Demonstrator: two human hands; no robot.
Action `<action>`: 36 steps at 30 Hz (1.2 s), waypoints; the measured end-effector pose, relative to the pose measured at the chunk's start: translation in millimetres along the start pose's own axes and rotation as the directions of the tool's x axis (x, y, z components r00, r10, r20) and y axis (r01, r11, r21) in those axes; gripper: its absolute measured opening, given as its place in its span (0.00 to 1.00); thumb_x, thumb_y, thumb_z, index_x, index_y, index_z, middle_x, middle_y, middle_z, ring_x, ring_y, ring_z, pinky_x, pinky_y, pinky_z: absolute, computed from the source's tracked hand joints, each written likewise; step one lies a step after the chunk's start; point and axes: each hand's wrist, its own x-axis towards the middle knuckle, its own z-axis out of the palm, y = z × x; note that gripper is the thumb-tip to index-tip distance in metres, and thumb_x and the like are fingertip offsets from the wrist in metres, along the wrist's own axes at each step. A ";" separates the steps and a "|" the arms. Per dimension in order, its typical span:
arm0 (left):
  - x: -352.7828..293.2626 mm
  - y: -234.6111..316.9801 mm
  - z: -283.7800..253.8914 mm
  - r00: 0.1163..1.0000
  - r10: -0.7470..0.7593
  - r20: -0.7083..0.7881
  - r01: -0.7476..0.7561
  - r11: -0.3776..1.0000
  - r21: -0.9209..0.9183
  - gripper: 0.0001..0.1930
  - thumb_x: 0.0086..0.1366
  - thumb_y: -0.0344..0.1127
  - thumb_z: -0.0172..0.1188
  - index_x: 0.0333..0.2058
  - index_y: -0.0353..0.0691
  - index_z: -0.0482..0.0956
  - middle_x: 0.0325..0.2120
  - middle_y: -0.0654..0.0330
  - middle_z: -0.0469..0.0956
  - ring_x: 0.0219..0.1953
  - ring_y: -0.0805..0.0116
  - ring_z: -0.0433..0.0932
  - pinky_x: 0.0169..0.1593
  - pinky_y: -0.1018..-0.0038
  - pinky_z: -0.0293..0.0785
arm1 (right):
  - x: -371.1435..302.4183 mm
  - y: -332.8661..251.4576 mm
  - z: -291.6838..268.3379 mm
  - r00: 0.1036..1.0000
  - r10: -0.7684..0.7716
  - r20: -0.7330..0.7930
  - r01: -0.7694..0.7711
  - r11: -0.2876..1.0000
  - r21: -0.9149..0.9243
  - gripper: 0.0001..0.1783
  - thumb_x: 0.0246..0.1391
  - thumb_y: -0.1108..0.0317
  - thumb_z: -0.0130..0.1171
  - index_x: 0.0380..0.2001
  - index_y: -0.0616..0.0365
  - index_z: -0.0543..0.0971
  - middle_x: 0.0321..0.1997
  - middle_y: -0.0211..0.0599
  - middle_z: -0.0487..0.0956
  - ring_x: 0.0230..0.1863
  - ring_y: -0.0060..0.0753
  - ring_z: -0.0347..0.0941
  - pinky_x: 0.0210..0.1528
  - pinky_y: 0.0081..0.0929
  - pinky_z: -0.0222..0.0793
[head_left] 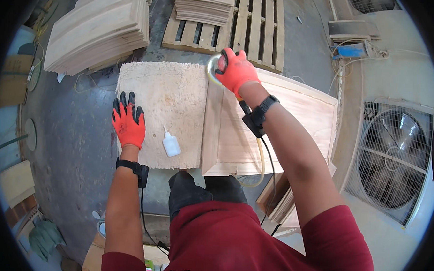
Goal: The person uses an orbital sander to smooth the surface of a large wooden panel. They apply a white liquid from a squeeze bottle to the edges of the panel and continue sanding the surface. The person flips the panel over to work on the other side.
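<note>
While two gloved hands worked above one table [156, 87], each did something different. The right hand [239, 72] was closed around one round sander [211, 71], its fingers curled over the top. The left hand [129, 124] was open, palm down, with slightly spread fingers, and it held nothing; it lay at the left edge of the table, but I could not tell how firmly it pressed.

One framed wooden panel [290, 114] covered the right part of the table. It was under the right hand, with the sander at its far left corner, and it lay well apart from the left hand, to the right of it. One yellowish hose [262, 166] hung down over the panel's near edge.

One small white bottle [171, 145] lay on its side near the table's near edge, between the left hand and the panel; its content could not be seen.

Beyond the far edge of the table stood one wooden pallet [269, 31], bearing one stack of panels [203, 6]. A second, larger stack [100, 28] stood beyond the far left corner.
</note>
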 end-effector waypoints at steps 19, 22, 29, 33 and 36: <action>-1.6 5.5 -5.2 1.000 -0.029 0.002 0.029 0.998 0.046 0.30 0.65 0.51 0.59 0.63 0.46 0.71 0.69 0.48 0.61 0.71 0.41 0.54 0.73 0.50 0.45 | -22.6 40.4 7.7 0.993 0.061 -0.103 -0.055 0.996 0.063 0.35 0.47 0.56 0.68 0.59 0.44 0.68 0.56 0.57 0.68 0.48 0.64 0.78 0.51 0.49 0.77; -1.8 2.9 -5.0 1.000 -0.025 -0.007 0.025 0.999 0.048 0.30 0.65 0.52 0.59 0.63 0.46 0.71 0.69 0.49 0.61 0.71 0.41 0.54 0.73 0.51 0.45 | -53.0 14.6 22.1 0.996 -0.086 -0.025 0.087 0.995 0.041 0.33 0.49 0.56 0.66 0.58 0.42 0.69 0.55 0.57 0.69 0.45 0.64 0.78 0.49 0.49 0.77; -1.1 3.1 -6.0 1.000 -0.003 -0.018 0.004 0.999 0.050 0.30 0.66 0.53 0.57 0.63 0.46 0.72 0.69 0.50 0.61 0.71 0.42 0.54 0.73 0.51 0.45 | -65.7 7.2 23.5 0.996 -0.086 -0.034 0.088 0.994 0.060 0.36 0.47 0.56 0.69 0.60 0.44 0.68 0.56 0.55 0.69 0.44 0.61 0.79 0.46 0.48 0.78; -1.6 2.4 -6.3 1.000 0.000 -0.016 0.001 0.997 0.074 0.29 0.66 0.53 0.57 0.62 0.47 0.72 0.68 0.50 0.62 0.71 0.42 0.55 0.73 0.50 0.46 | -146.4 3.6 59.7 0.985 -0.174 0.006 0.172 0.979 0.113 0.34 0.45 0.58 0.70 0.58 0.42 0.71 0.54 0.53 0.69 0.43 0.60 0.78 0.42 0.49 0.79; -1.5 2.1 -2.6 0.999 0.021 -0.047 -0.017 0.996 0.088 0.29 0.67 0.53 0.56 0.62 0.46 0.72 0.68 0.50 0.62 0.71 0.42 0.55 0.72 0.51 0.48 | -198.2 2.6 78.2 0.961 -0.269 0.063 0.265 0.962 0.071 0.35 0.45 0.58 0.69 0.59 0.41 0.71 0.56 0.54 0.68 0.45 0.59 0.78 0.42 0.50 0.78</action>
